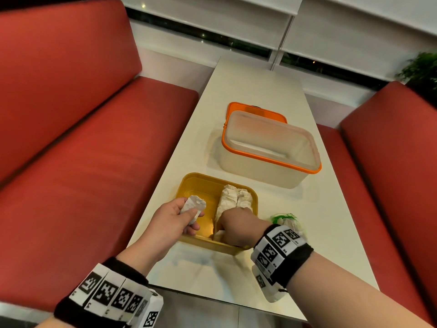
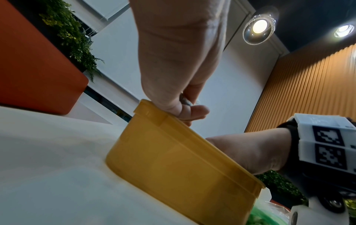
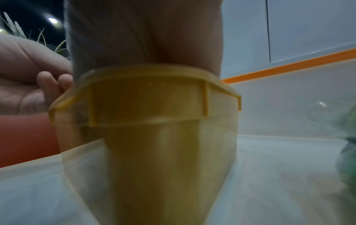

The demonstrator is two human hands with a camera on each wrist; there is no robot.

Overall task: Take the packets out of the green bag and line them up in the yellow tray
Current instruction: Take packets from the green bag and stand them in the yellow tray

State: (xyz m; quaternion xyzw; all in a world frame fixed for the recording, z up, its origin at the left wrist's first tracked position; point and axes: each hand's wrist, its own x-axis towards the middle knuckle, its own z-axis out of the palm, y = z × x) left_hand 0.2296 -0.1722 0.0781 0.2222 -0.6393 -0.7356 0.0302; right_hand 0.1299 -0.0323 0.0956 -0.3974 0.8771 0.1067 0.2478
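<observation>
The yellow tray [image 1: 189, 183] sits on the white table near me. Two white paper packets [image 1: 228, 197] [image 1: 245, 197] lie side by side in its right half. My right hand [image 1: 233, 227] reaches down into the tray, fingers curled over the near end of the left packet; the fingertips are hidden. Over the tray's left edge, my left hand [image 1: 191, 216] grips a third crumpled white packet [image 1: 194, 203]. The green bag [image 1: 285, 218] lies right of the tray, partly behind my right wrist. From the left wrist view, the tray wall [image 2: 173, 159] and left hand [image 2: 185, 109] show.
A clear storage box with an orange rim [image 1: 269, 152] stands beyond the tray, resting on an orange lid [image 1: 236, 107]. Red bench seats [image 1: 82, 150] flank the narrow table [image 1: 248, 79]. A green plant [image 1: 423, 69] stands at the far right.
</observation>
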